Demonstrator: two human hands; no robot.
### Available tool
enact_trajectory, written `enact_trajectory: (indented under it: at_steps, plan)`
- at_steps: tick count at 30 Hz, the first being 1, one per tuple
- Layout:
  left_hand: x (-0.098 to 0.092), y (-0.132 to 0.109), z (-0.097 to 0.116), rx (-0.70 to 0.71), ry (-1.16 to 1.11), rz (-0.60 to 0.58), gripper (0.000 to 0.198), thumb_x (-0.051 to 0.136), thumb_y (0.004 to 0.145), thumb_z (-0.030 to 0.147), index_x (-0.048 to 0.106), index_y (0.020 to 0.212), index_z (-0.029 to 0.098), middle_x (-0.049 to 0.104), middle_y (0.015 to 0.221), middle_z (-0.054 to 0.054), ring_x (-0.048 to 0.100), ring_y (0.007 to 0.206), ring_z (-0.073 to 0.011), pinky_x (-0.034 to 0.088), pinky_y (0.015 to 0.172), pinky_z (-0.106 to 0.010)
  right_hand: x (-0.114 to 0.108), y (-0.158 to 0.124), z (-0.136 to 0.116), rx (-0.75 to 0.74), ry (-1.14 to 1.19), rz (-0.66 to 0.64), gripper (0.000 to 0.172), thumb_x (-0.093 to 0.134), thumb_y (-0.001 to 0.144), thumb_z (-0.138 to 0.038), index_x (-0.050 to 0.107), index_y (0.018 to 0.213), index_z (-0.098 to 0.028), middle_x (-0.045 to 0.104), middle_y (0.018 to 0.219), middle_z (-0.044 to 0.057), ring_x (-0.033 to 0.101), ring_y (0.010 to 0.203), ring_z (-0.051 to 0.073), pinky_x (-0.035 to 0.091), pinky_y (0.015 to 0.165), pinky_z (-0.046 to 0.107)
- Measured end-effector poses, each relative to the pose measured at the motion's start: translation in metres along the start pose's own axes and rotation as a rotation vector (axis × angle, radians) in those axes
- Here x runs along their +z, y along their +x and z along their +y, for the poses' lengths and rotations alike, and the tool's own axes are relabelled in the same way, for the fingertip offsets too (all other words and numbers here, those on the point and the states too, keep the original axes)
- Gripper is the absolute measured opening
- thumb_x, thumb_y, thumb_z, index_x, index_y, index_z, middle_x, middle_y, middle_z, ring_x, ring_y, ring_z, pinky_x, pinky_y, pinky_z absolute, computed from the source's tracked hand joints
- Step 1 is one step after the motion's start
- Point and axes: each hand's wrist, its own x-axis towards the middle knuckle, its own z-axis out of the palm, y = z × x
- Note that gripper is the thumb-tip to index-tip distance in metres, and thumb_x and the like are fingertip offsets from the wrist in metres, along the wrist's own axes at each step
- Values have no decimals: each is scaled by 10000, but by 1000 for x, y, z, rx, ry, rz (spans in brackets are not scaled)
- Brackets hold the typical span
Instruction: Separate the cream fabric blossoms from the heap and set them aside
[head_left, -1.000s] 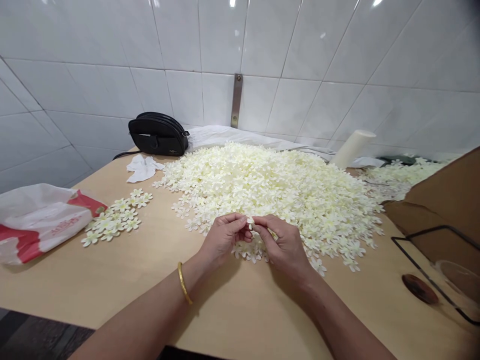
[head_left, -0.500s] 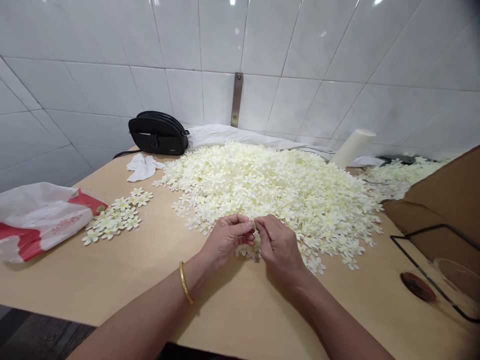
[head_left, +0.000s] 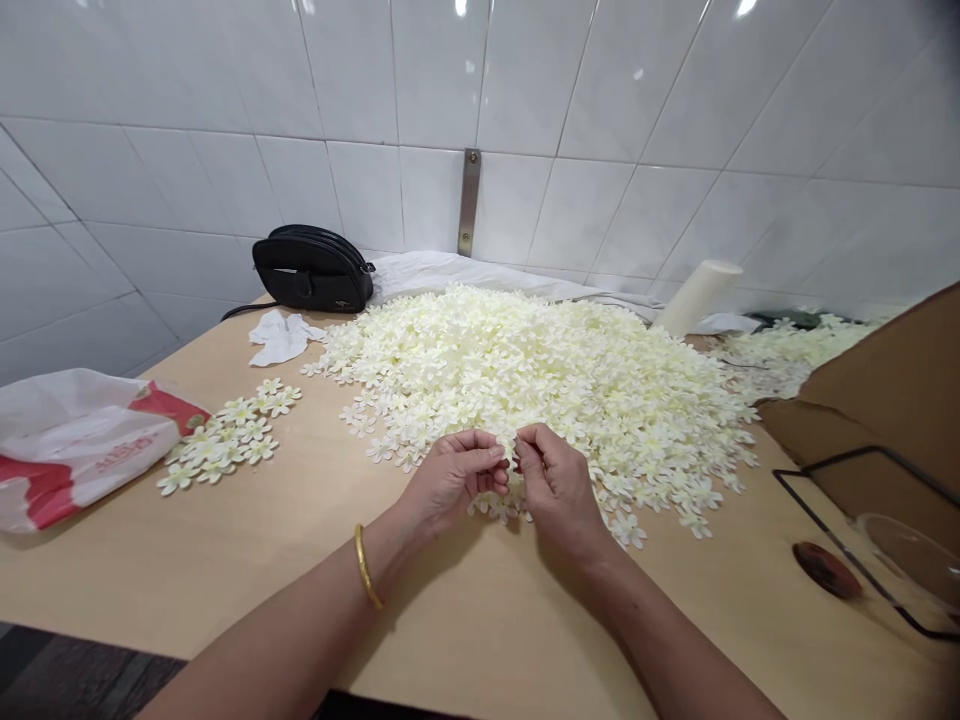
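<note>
Both hands centre frame, just at the near edge of a big heap of pale artificial flowers (head_left: 540, 370) on the counter (head_left: 315, 540). Left hand (head_left: 450, 475): thumb and forefinger close together. Right hand (head_left: 559, 480): curled, thumb against forefinger. I can't tell whether either grips a flower; a narrow gap parts their fingertips, pale petals behind.

Progress: heap fills the middle of the frame, loose blooms straggling at its fringe. At left, well apart, a small cluster of flowers (head_left: 229, 433) lies spread beside a red-and-white plastic bag (head_left: 90, 430). If that cluster is the handled lot, I'd judge little done and nearly everything left. Whether its blooms differ from the heap's, I can't make out from here.
</note>
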Motion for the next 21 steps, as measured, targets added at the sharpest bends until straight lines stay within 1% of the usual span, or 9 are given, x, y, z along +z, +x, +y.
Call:
enact_trajectory:
  at_steps: [3, 7, 9, 11, 13, 16, 17, 19, 21]
  plan:
    - [1, -1, 0, 36, 43, 33, 83, 627, 629, 131, 547, 654, 125, 549, 529, 7, 520, 483, -82, 406, 525, -217, 0, 0, -1, 58, 78, -45, 174, 390, 816, -225, 433, 654, -180, 423, 575, -36, 384, 520, 90, 314, 497, 208]
    - [4, -2, 1, 62, 77, 58, 103, 634, 611, 128, 536, 638, 127, 534, 501, 19, 510, 470, -80, 402, 505, -209, -4, 3, 0, 128, 244, -93, 172, 404, 812, -244, 446, 659, -177, 439, 575, -34, 413, 539, 89, 334, 504, 203]
    - [4, -1, 0, 57, 79, 61, 117, 644, 602, 139, 534, 642, 129, 532, 506, 23, 504, 464, -75, 405, 503, -209, -10, 7, 2, 154, 310, -57, 162, 415, 806, -251, 448, 666, -176, 453, 574, -34, 425, 539, 88, 345, 512, 203]
    - [4, -1, -1, 56, 82, 77, 123, 648, 598, 147, 533, 636, 128, 526, 508, 26, 495, 456, -70, 404, 496, -207, -17, 11, 6, 173, 304, 31, 146, 418, 803, -253, 453, 684, -176, 463, 571, -33, 430, 532, 89, 345, 507, 205]
    - [3, 0, -1, 50, 95, 107, 125, 646, 600, 150, 526, 624, 127, 522, 508, 24, 489, 454, -68, 404, 489, -205, -25, 15, 11, 166, 205, 154, 129, 422, 800, -251, 466, 705, -177, 471, 575, -29, 438, 531, 95, 344, 502, 209]
    - [2, 1, -2, 37, 111, 141, 131, 644, 604, 151, 515, 615, 130, 528, 514, 18, 488, 457, -69, 404, 483, -205, -32, 21, 21, 79, -60, 296, 133, 418, 803, -238, 483, 706, -174, 478, 582, -15, 448, 542, 109, 348, 518, 224]
    - [1, 1, -2, 33, 117, 146, 132, 644, 605, 154, 514, 614, 131, 529, 513, 17, 486, 455, -69, 403, 480, -205, -33, 22, 24, 35, -151, 316, 141, 410, 807, -229, 485, 702, -173, 481, 589, -8, 447, 548, 114, 348, 526, 231]
    - [1, 2, -3, 32, 123, 149, 139, 648, 603, 162, 513, 611, 132, 527, 509, 18, 481, 448, -67, 401, 472, -204, -30, 24, 29, -59, -306, 314, 163, 383, 817, -203, 491, 701, -167, 493, 622, 13, 450, 574, 126, 352, 550, 245]
    - [0, 3, -3, 34, 125, 146, 148, 655, 599, 170, 512, 609, 132, 525, 511, 18, 481, 449, -68, 402, 469, -205, -25, 25, 33, -134, -416, 263, 181, 355, 824, -170, 505, 724, -158, 509, 668, 39, 460, 619, 143, 362, 583, 261]
